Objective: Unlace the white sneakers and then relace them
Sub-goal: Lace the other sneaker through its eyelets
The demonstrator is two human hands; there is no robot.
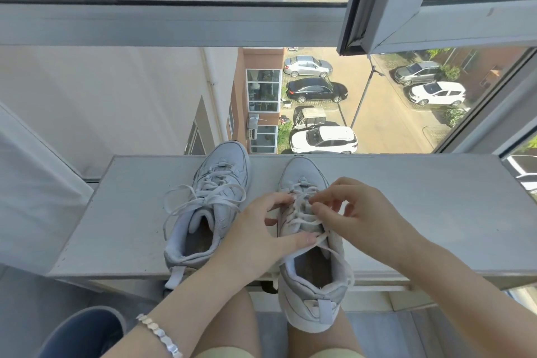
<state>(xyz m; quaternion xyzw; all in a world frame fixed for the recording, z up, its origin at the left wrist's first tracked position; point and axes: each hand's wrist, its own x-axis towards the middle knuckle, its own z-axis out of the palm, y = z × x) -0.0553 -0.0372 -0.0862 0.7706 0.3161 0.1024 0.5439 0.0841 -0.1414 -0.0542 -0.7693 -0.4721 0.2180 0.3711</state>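
The sneaker in the lower centre of the frame (312, 296) lies toe-away on the grey ledge (130, 212), its heel hanging over the near edge above the person's lap. The second sneaker (216, 167) sits just left of it, threaded, with loose lace ends trailing. The left hand (261, 229) is spread over the centre shoe's left side, its fingers fairly straight, the thumb pressing by the tongue and the forefinger reaching the crossings; it steadies rather than grasps. The right hand (357, 212) has thumb and forefinger pinched on the lace (302, 221) at a middle crossing, the other fingers curled clear. This looks like loosening one crossing, though from this frame alone I cannot tell unlacing from relacing. To do it well, pull slack straight up from that crossing, work one row at a time from the collar toward the toe, and keep the left thumb bearing down so the overhanging heel does not tip off the ledge.
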